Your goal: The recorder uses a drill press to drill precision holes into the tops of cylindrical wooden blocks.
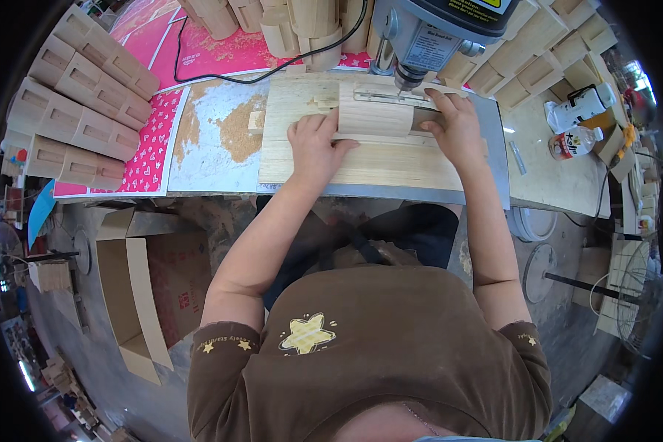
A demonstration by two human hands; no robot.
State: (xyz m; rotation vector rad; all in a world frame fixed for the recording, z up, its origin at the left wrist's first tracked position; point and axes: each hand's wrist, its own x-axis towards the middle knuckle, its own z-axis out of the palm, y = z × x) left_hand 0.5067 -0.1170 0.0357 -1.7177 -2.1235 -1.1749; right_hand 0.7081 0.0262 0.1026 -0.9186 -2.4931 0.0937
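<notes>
Wooden block: pale, smooth and rounded on top (376, 118), lying lengthwise across a flat wooden board (412, 168) on the surface (560, 184), beneath the chuck (409, 76) of the bench drill (442, 37).
Handling: probably light and stiff, dry rather than slippery; its edges might chip or splinter under a bit (a guess from the pale grain).
Where to hold: by the two ends, fingers low and clear of the top beneath the chuck.
Left hand: at the block's left end (317, 144), fingers bent against it, thumb stretched along the near side; how firmly it grips, I cannot tell.
Right hand: at the right end (449, 118), thumb and forefinger parted, the forefinger reaching the far side; whether it clamps the block or only steadies it, I cannot tell.
Counts: one block between the hands, one board, one drill; four leaning stacks of recessed wooden blocks (81, 96) at left; two bottles at right, one white (586, 107), one with a red label (573, 144); one open cardboard box (134, 295) on the floor. More blocks stand behind, too overlapped to count.
Sawdust: a tan patch (239, 132) left of the board.
</notes>
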